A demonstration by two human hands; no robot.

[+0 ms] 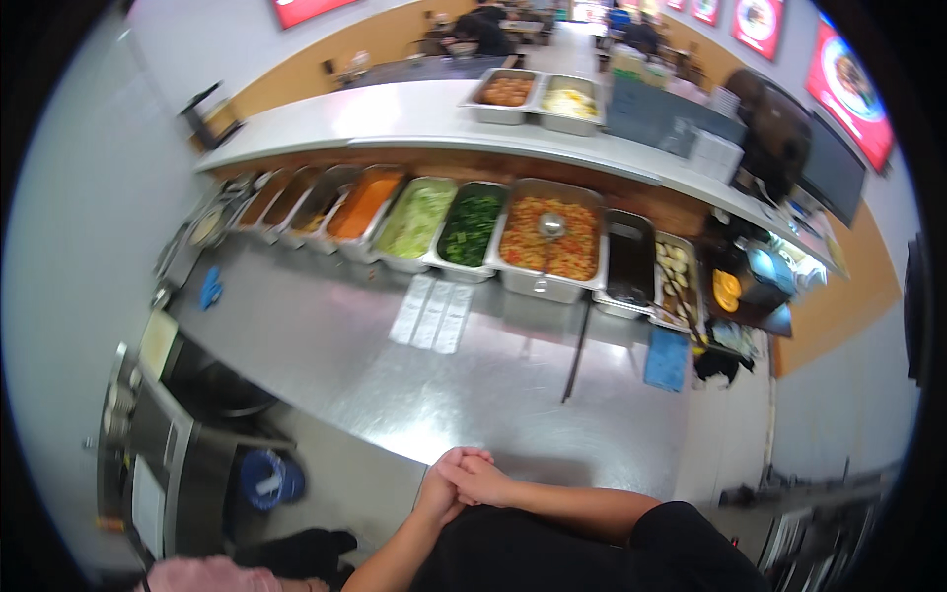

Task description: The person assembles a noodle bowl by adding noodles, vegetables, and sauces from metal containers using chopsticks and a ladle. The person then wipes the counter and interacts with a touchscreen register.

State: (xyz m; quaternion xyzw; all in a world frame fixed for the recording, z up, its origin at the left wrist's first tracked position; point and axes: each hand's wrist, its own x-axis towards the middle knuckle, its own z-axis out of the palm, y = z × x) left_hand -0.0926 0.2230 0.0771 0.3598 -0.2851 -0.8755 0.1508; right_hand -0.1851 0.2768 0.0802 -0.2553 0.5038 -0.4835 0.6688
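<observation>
My left hand (441,485) and my right hand (479,481) are clasped together at the near edge of the steel counter (335,335). Both are closed, fingers folded around each other, and I see no object between them. Beyond them lie three white printed paper slips (432,314), side by side. A long dark stick-like utensil (578,355) points toward me from the pans. Behind the slips stand a pan of shredded pale green vegetable (419,217), a pan of dark leafy greens (472,229) and a large pan of diced orange-red food (528,232) with a ladle (550,227) in it.
Further right are a pan of dark liquid (629,261), a pan of pale round pieces (676,271) and a blue cloth (667,358). Two pans (505,91) stand on the raised white shelf (395,123). Lower left, a blue bin (272,480) and a person in pink (212,574).
</observation>
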